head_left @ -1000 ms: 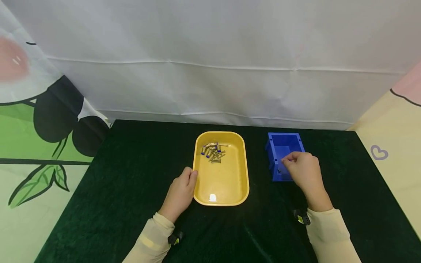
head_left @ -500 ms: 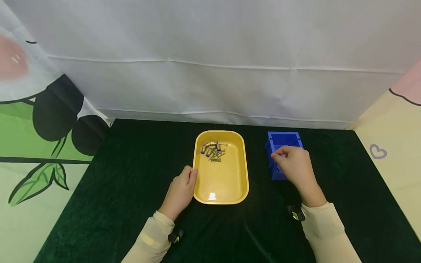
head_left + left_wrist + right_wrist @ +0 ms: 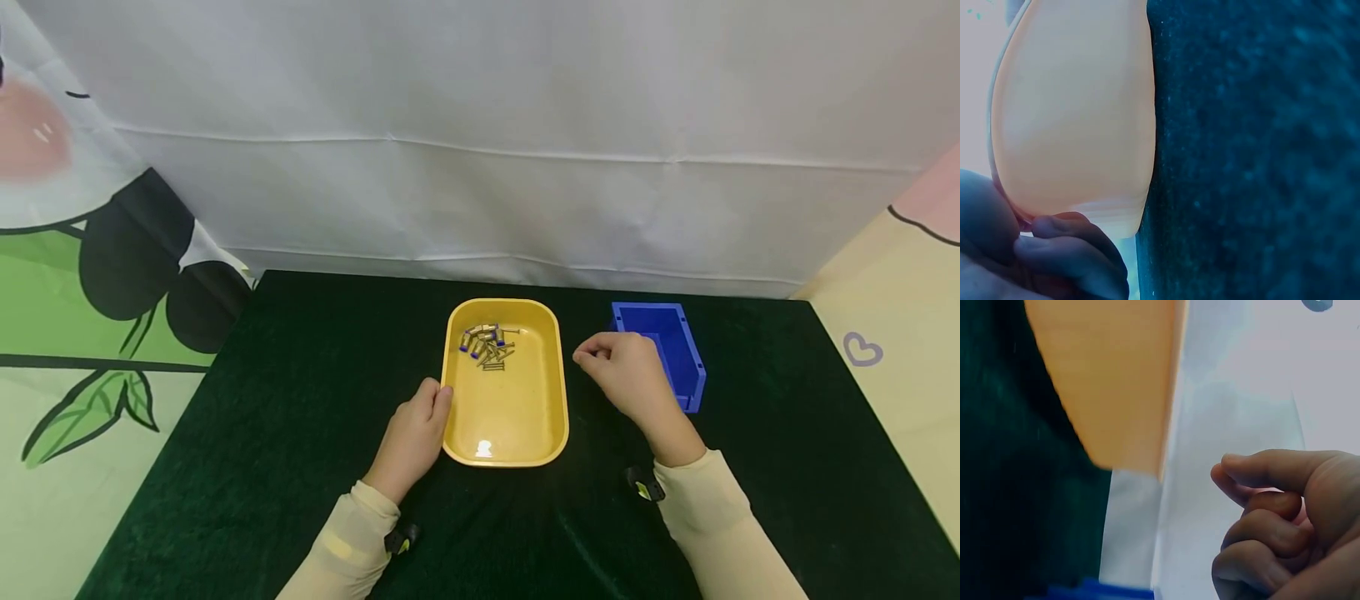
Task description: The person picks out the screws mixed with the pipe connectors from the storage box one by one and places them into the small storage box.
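Note:
My left hand (image 3: 411, 437) grips the left rim of a yellow plastic tray (image 3: 517, 417), thumb over the edge. In the left wrist view, curled fingers (image 3: 1072, 256) press against the tray's outer wall. Inside, towards the far left, lies a small pile of metal anchor bolts (image 3: 480, 342) with blue ends and several thin screws (image 3: 493, 367). My right hand (image 3: 626, 375) hovers between the tray and a blue plastic bin (image 3: 684, 354), covering part of the bin. Its thumb and index fingertips meet, the other fingers curled; nothing shows between them in the right wrist view.
Dark green cloth (image 3: 315, 375) covers the table. A white sheet (image 3: 480, 208) hangs behind its far edge, with printed cartoon panels at the left and right sides. Each wrist wears a small black device (image 3: 645, 483).
My right hand has moved left, out from over the blue bin towards the tray, uncovering the bin's right side. My left hand and the tray stay put.

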`<state>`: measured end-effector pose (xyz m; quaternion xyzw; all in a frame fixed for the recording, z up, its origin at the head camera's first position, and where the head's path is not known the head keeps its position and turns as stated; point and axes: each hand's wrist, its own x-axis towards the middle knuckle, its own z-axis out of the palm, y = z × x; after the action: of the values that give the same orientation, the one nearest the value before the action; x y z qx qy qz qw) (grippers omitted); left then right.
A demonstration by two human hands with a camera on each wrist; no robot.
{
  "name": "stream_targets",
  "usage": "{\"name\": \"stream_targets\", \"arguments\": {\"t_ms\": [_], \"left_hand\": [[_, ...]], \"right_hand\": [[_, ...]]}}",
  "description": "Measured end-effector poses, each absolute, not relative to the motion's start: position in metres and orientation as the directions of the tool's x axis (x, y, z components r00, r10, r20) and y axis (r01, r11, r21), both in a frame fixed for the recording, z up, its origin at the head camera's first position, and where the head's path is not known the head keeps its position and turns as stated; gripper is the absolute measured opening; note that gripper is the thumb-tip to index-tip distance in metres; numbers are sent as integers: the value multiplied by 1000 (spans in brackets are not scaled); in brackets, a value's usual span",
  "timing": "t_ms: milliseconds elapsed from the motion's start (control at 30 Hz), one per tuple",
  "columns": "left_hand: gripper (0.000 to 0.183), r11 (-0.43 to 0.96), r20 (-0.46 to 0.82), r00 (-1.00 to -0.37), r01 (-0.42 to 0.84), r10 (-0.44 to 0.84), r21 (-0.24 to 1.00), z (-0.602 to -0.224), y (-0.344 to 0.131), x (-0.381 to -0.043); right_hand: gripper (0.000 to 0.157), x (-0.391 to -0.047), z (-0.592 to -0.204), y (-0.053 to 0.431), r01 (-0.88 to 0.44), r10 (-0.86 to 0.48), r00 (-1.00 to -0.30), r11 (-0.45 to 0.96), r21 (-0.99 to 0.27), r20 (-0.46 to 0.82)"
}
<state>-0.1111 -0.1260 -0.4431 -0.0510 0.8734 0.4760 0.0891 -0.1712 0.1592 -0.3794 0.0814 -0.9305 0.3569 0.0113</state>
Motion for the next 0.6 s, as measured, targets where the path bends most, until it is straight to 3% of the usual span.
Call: {"name": "stream_targets", "arguments": {"t_ms": [600], "left_hand": [[27, 532, -212, -977, -178, 3, 828, -437, -127, -109]], "right_hand": [[16, -171, -349, 100, -220, -255, -965, 697, -682, 51]]}}
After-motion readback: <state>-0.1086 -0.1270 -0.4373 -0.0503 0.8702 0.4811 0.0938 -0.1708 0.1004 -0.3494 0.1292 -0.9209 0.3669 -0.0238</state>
